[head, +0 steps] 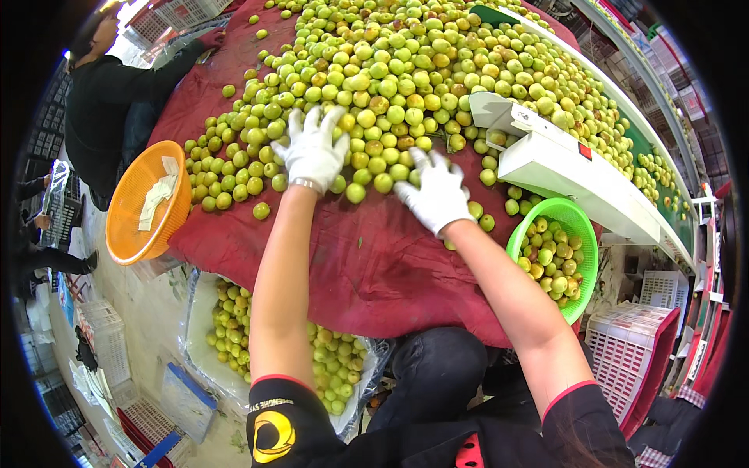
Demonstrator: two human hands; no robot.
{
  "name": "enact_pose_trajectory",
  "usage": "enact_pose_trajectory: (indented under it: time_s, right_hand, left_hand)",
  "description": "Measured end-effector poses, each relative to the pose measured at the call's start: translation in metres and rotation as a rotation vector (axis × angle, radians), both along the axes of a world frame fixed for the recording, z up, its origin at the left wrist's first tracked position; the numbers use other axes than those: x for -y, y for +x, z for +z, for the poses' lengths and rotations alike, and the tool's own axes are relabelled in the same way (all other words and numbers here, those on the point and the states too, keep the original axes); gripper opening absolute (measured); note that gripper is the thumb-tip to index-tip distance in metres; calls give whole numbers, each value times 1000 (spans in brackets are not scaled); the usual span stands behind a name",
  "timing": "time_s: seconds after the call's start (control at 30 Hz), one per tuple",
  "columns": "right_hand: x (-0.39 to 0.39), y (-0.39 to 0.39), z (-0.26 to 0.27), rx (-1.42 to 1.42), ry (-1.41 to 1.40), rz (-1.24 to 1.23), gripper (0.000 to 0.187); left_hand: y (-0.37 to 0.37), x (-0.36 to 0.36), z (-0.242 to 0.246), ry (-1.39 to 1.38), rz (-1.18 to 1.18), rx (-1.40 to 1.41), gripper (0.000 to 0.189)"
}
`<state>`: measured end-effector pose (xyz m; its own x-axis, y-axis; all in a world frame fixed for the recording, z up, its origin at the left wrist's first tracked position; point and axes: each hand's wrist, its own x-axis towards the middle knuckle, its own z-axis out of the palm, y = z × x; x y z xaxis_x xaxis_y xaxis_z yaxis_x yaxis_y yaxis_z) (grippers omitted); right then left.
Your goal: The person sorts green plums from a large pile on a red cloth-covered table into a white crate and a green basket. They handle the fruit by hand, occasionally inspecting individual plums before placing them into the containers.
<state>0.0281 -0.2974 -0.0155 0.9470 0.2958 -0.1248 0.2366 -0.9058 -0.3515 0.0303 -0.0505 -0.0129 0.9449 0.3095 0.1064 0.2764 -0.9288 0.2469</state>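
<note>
A wide heap of round green fruit (386, 88), some with brown or reddish patches, lies on a dark red cloth (374, 263). My left hand (313, 149), in a white glove, rests with spread fingers on the fruit at the heap's near edge. To its right, my right hand (434, 190), gloved as well, lies over the near edge with fingers apart, touching some fruit. Neither hand is closed around a fruit. A green plastic basket (591, 257) with fruit stands right of my right forearm. An orange plastic basket (117, 210) with paper slips is at the left.
A white-sided conveyor (591, 175) with a green belt carries fruit along the right. Below the cloth's near edge stands a plastic-lined container (202, 327) of fruit. Another person (111, 105) is at the upper left. A white crate (620, 351) stands at the lower right.
</note>
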Motion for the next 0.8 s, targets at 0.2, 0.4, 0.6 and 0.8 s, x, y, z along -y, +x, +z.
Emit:
enact_pose_trajectory:
  time_s: [0.2, 0.4, 0.6, 0.8]
  right_hand:
    - [15, -30, 30, -160, 65, 452, 66]
    - [-35, 101, 49, 167, 235, 275, 35]
    - [-101, 143, 34, -19, -161, 433, 47]
    - [-50, 117, 28, 29, 477, 72, 44]
  left_hand:
    - [-112, 10, -10, 82, -220, 59, 52]
    - [-193, 5, -28, -145, -43, 411, 47]
    - [-195, 12, -56, -158, 164, 539, 40]
    - [-193, 12, -54, -150, 157, 561, 33]
